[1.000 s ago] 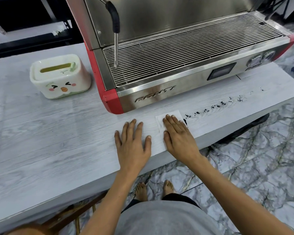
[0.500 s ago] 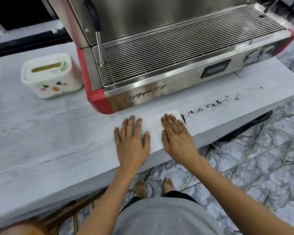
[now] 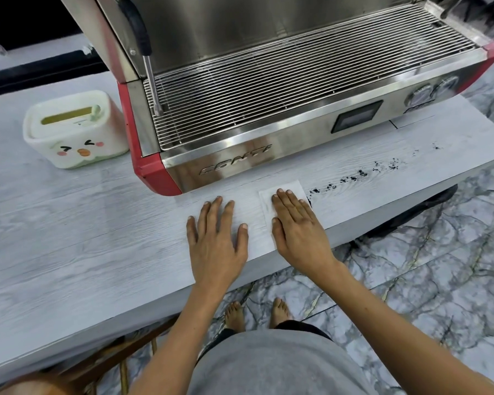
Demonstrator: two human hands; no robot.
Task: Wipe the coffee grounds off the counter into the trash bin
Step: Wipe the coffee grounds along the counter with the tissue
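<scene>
A trail of dark coffee grounds (image 3: pixel 360 173) runs along the pale wood-grain counter (image 3: pixel 83 238), rising to the right toward its far corner. My right hand (image 3: pixel 297 223) lies flat, palm down, pressing a white wipe (image 3: pixel 294 186) onto the counter; a small dark clump sits at the wipe's right edge. My left hand (image 3: pixel 216 238) rests flat on the bare counter just left of the wipe, fingers spread, holding nothing. A small white bin with a cartoon face and a slot in its lid (image 3: pixel 74 129) stands at the left of the counter.
A steel and red espresso machine (image 3: pixel 268 109) fills the back of the counter, its steam wand (image 3: pixel 151 81) hanging at the left. Something dark (image 3: pixel 411 212) lies on the marble floor under the counter's right end. A wooden chair (image 3: pixel 111 354) stands below the front edge.
Both hands and the wipe stay in the same spot on the counter. Only the head view has shifted a little.
</scene>
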